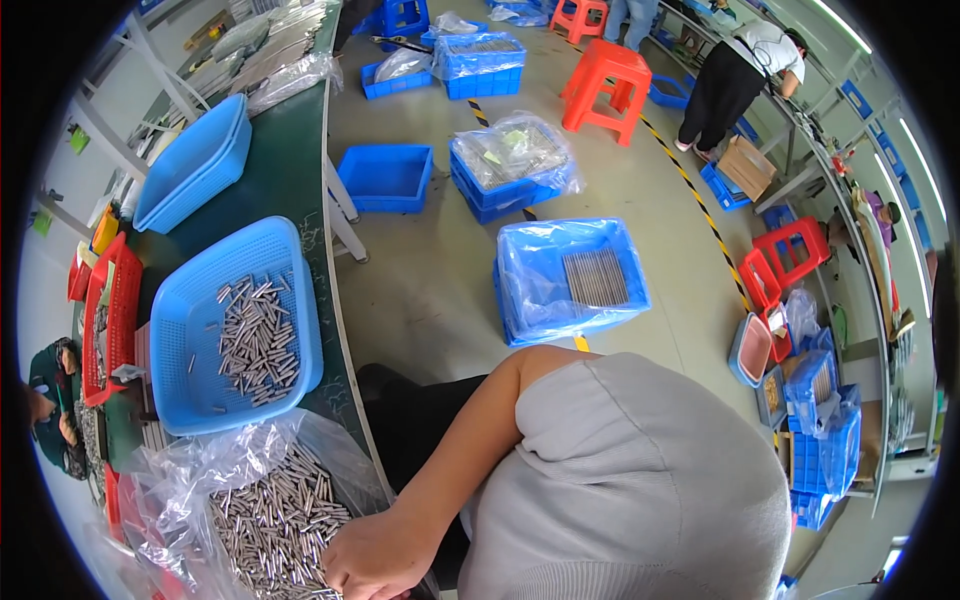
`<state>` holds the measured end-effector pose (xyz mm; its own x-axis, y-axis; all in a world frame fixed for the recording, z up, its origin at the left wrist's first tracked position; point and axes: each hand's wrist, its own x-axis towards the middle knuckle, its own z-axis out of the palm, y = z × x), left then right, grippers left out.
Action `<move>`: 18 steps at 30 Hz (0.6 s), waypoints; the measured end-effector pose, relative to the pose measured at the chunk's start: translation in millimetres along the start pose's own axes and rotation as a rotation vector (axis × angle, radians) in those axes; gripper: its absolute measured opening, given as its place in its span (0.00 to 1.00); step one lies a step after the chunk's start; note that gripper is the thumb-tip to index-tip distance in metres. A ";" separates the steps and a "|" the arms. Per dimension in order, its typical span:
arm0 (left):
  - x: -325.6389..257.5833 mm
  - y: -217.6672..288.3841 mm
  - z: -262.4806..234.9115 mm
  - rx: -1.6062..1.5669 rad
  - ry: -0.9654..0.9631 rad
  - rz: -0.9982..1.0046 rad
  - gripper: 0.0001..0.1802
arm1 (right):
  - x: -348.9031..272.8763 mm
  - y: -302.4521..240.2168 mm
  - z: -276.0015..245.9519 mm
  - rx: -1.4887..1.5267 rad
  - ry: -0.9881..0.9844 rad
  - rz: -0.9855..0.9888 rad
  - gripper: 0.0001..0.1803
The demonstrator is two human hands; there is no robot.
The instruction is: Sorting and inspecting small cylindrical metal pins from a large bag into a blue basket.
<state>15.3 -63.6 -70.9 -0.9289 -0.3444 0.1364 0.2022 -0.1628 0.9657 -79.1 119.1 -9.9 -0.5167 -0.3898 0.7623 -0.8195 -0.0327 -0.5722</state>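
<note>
Steel pins (pixel 275 520), loose in an opened clear bag (pixel 190 470) on the green bench (pixel 290 190). Left hand (pixel 375 555) rests knuckles-up on the heap at the bag's near edge, fingers curled into the pins; whether any are pinched cannot be told. Right hand out of view. Just beyond the bag: blue basket (pixel 175 310) with a thinner scatter of pins, within easy reach. Red tray (pixel 125 290) alongside; lined blue crates (pixel 520 280) on the floor.
</note>
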 end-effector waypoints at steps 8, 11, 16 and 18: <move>1.5 25.7 48.0 0.025 -0.009 0.042 0.07 | 2.6 2.8 -6.6 0.117 -0.044 0.097 0.08; -2.3 55.6 78.4 0.016 0.023 0.080 0.06 | 3.4 -0.6 -5.3 0.128 -0.031 0.093 0.08; -9.0 60.6 79.0 -0.034 0.040 0.013 0.05 | 1.1 -10.7 -38.6 0.119 0.039 0.147 0.08; -7.7 63.6 82.8 -0.076 -0.029 0.004 0.07 | 10.2 -22.0 -70.0 -0.053 0.111 0.133 0.05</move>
<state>9.6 5.3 7.7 -0.9362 -0.3188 0.1479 0.2282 -0.2312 0.9458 -83.7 180.2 31.6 -0.6429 -0.2833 0.7117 -0.7527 0.0616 -0.6554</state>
